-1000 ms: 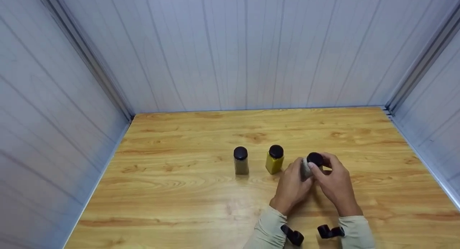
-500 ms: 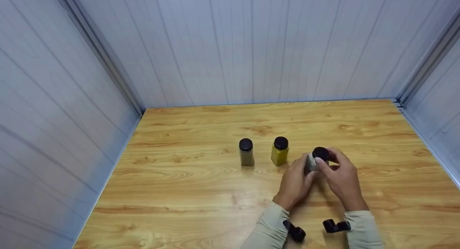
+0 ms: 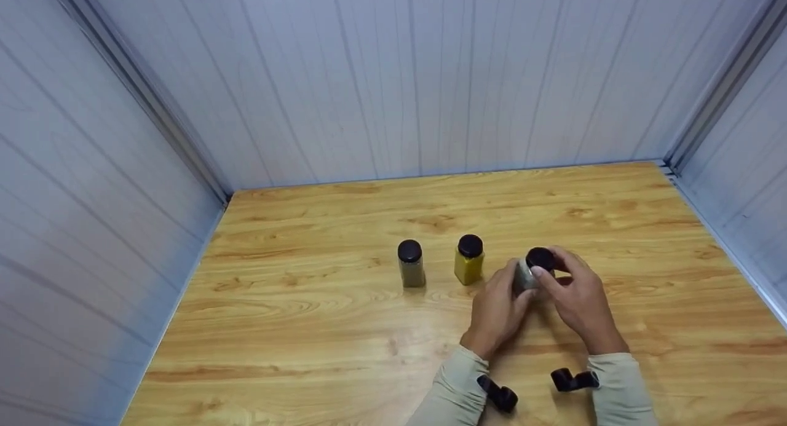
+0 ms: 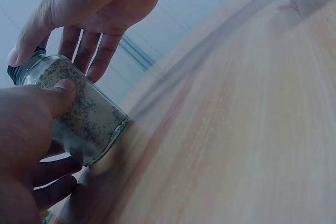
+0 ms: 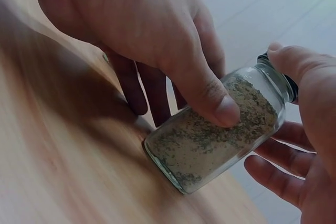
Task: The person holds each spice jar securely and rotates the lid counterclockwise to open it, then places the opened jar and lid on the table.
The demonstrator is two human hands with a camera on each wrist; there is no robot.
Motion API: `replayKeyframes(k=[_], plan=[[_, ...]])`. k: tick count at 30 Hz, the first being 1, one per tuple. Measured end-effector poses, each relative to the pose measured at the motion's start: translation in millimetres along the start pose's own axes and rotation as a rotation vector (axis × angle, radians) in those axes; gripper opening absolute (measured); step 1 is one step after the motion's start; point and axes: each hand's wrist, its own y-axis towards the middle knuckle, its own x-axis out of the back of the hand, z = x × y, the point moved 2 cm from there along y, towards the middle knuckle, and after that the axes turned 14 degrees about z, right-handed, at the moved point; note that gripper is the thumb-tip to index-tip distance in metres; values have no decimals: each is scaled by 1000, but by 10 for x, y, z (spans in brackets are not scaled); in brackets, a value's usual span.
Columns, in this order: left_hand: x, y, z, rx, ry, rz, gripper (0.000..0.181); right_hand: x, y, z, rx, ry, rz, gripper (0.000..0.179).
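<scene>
Between the two hands is a clear glass spice jar (image 5: pixel 226 129) with a speckled grey-green dry filling and a black screw lid (image 3: pixel 540 258). My left hand (image 3: pixel 497 309) grips the jar's body, its thumb lying along the glass in the left wrist view. With thumb and fingers my right hand (image 3: pixel 581 300) pinches the black lid at the top. In the wrist views the jar's base sits close to the wooden table; whether it touches is hard to tell.
A jar with yellow contents (image 3: pixel 469 269) and a black lid stands upright left of the hands. Farther left is a jar with grey-brown contents (image 3: pixel 412 273), also black-lidded. The wood-grain table (image 3: pixel 295 327) is bounded by pale panel walls (image 3: pixel 381 82).
The head view has shifted slightly. Both hands keep the same hold on the jar and its lid, with hardly any visible movement, and the other two jars stay in place.
</scene>
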Motion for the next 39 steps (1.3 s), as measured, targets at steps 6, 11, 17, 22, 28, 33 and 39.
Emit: replayKeyframes(k=[6, 11, 17, 22, 28, 33, 39], plan=[[-3, 37, -17, -19, 42, -40, 47, 30, 28, -1, 35, -28, 32, 44], [-22, 33, -41, -4, 66, -78, 47, 56, 22, 19, 34, -30, 60, 44], [-44, 19, -75, 67, 70, -98, 50, 40, -2, 91, -58, -65, 19, 56], [-41, 22, -52, 106, 52, -80, 51, -22, 18, 129, -62, -68, -51, 53], [-33, 49, -49, 92, 90, -75, 48, -51, 19, 105, -15, -83, -93, 49], [-45, 47, -59, 86, 115, -75, 47, -50, 3, 114, -44, -97, -45, 52], [-44, 36, -55, 97, 105, -72, 54, 5, -2, 211, -46, -101, 41, 60]])
